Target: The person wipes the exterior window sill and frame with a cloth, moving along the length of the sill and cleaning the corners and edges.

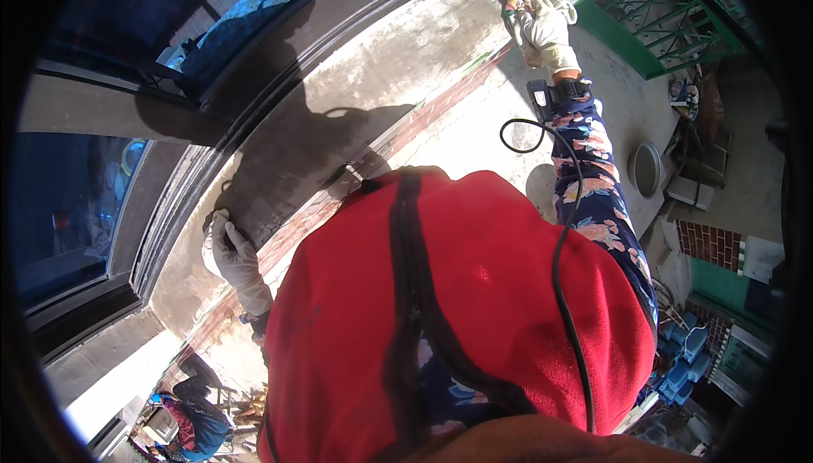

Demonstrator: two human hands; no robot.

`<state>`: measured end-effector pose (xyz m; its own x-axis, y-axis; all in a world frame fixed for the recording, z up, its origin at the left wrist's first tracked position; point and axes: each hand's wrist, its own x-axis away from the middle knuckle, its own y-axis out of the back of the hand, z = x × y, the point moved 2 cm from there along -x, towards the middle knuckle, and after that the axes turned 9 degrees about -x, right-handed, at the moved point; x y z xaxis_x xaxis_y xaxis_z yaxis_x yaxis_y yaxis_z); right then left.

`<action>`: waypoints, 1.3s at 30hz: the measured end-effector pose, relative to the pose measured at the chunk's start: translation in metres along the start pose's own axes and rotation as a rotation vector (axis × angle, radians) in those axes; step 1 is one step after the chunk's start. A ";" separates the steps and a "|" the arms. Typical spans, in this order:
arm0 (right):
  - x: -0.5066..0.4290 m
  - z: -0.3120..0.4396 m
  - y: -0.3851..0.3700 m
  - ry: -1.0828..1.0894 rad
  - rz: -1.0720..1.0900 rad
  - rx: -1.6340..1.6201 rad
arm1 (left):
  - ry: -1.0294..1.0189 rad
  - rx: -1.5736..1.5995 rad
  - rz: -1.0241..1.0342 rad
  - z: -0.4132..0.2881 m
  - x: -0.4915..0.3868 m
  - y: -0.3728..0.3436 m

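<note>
My right hand (547,24), in a white glove, is at the far end of a concrete window sill (406,31). It grips a crumpled multicoloured cloth (516,7), partly hidden by the fingers. My left hand (234,250), also gloved in white, rests on the near part of the same sill. Its thumb stands apart from the fingers, and I see nothing held in it. Along the sill runs a dark window frame (267,107) with glass panes (70,202). My shadow falls over the sill and frame.
Green metal bars (673,12) stand beyond my right hand. A round metal basin (646,169) is on the right, with blue chairs (686,361) at lower right. A dark cable (562,259) hangs along my right arm. Another person (197,422) is at lower left.
</note>
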<state>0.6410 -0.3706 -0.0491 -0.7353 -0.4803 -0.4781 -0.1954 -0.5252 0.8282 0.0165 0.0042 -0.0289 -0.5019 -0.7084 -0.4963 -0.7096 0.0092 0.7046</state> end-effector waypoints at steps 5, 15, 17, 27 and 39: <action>0.008 0.046 0.007 0.116 0.005 0.024 | -0.070 -0.059 -0.006 -0.004 -0.001 0.003; -0.001 0.123 -0.007 0.361 0.049 -0.186 | -0.091 -0.054 -0.045 -0.019 -0.008 0.007; -0.019 0.118 -0.016 0.293 -0.050 -0.072 | -0.079 -0.042 -0.059 -0.022 -0.008 0.007; -0.010 0.174 -0.039 0.312 -0.101 -0.160 | -0.098 -0.082 -0.047 -0.028 -0.013 0.010; 0.052 0.300 -0.005 0.483 -0.004 -0.173 | -0.206 -0.190 -0.020 -0.028 -0.015 0.013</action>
<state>0.4087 -0.1822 0.0093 -0.3432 -0.7263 -0.5956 -0.0571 -0.6168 0.7851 0.0293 -0.0049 0.0021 -0.5927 -0.5484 -0.5899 -0.6245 -0.1496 0.7665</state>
